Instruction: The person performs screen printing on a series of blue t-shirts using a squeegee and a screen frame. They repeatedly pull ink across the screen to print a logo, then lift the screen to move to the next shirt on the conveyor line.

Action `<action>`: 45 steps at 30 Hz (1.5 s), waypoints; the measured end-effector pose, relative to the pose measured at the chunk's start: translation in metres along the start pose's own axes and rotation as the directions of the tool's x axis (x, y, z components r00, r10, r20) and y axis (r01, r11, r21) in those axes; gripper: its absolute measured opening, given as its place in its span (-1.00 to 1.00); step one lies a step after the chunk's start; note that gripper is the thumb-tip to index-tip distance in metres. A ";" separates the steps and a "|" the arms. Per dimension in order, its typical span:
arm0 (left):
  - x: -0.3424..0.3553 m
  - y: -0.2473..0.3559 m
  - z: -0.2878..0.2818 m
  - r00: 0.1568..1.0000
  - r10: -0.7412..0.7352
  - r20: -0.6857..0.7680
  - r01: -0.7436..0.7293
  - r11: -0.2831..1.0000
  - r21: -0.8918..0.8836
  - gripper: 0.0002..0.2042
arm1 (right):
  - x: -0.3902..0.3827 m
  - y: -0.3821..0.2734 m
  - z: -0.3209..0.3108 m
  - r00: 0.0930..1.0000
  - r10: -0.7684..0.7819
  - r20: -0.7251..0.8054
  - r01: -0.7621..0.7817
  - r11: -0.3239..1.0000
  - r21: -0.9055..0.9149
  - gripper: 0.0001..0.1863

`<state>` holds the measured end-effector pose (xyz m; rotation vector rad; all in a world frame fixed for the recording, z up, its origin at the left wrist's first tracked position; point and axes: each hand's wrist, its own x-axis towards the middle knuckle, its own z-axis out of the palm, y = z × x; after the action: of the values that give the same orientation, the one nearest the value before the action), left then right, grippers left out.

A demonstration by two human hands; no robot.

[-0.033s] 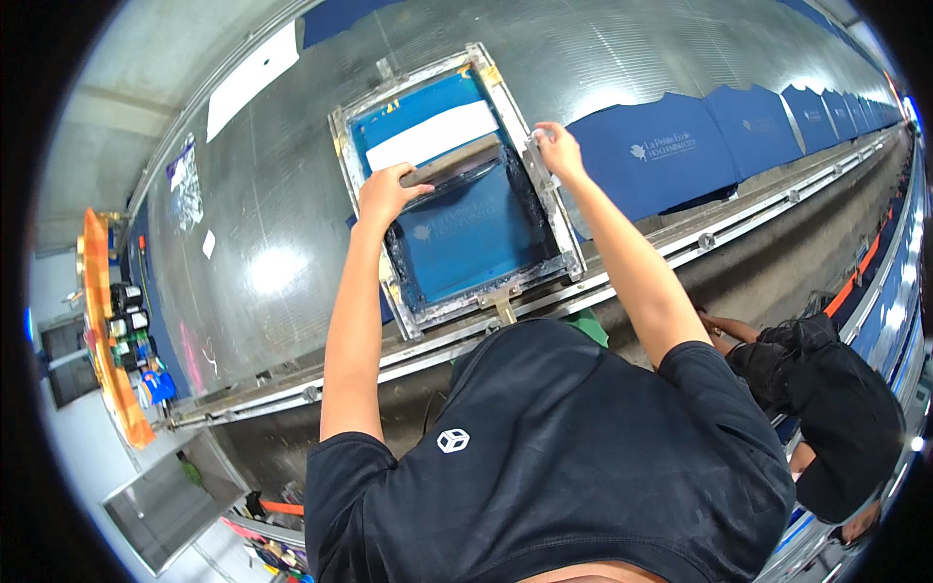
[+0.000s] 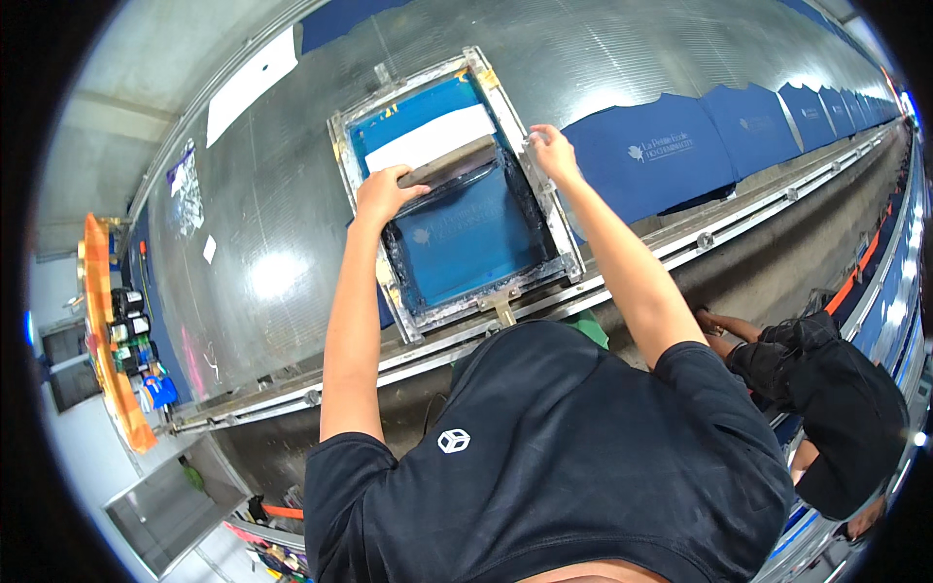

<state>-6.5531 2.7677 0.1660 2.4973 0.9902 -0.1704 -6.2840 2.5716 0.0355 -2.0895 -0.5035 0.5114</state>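
A screen-printing frame (image 2: 566,228) lies on the long table, its blue mesh (image 2: 476,255) stretched inside metal rails. Across the mesh rests a squeegee (image 2: 457,163) with a greyish-brown bar, and my left hand (image 2: 387,194) grips its left end. My right hand (image 2: 552,154) is closed on the upper part of the frame's right rail. Behind the squeegee, a white strip (image 2: 432,138) crosses the mesh. Pale lettering and a small emblem show faintly through the near half of the mesh. Dark ink edges the mesh below the squeegee.
Several blue fabric pieces (image 2: 661,146) with white prints line the table to the right. A metal rail (image 2: 705,240) runs along the near edge. A white sheet (image 2: 255,83) lies at the far left. Another person (image 2: 826,408) in black stands at the right.
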 end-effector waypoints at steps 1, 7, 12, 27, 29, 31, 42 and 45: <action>0.005 -0.010 -0.002 0.999 0.016 0.043 -0.014 0.999 -0.038 -0.42 | -0.004 -0.011 0.002 0.999 0.032 0.007 -0.032 0.999 -0.003 -0.68; -0.023 0.003 0.027 0.997 -0.055 0.049 0.054 0.998 0.015 -0.50 | -0.007 -0.009 0.003 0.997 0.074 0.006 -0.074 0.996 0.050 -0.72; -0.141 0.027 0.109 0.950 0.156 -0.272 -0.151 0.988 0.038 -0.35 | -0.017 -0.025 -0.013 0.999 0.013 -0.050 -0.009 0.997 0.072 -0.72; -0.190 0.080 0.024 0.838 -0.355 -0.415 -0.068 0.685 -0.725 -0.66 | -0.009 0.045 -0.021 0.988 -0.147 -0.040 0.150 0.983 0.103 -0.34; -0.194 0.040 0.019 0.811 -0.439 -0.386 -0.173 0.451 -0.876 -0.55 | -0.082 0.045 -0.038 0.936 -0.291 -0.199 0.333 0.915 0.226 -0.49; -0.192 0.014 0.019 0.840 -0.494 -0.225 -0.228 0.055 -0.972 -0.52 | -0.149 0.048 -0.095 0.907 -0.330 -0.262 0.401 0.867 0.295 -0.65; -0.150 0.102 0.160 0.828 0.560 -0.025 0.301 -0.483 -0.822 -0.80 | -0.511 0.290 -0.289 0.791 0.298 -0.535 -0.262 0.954 0.145 -0.79; -0.170 0.217 0.202 0.620 0.775 0.122 0.570 -0.338 -0.749 -0.79 | -0.614 0.273 -0.283 0.504 0.469 -0.725 -0.491 0.847 0.207 -0.72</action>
<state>-6.5213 2.4317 0.1098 0.4031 -0.0347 -0.1665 -6.6008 1.9154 0.0518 -2.2211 0.6070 -0.1230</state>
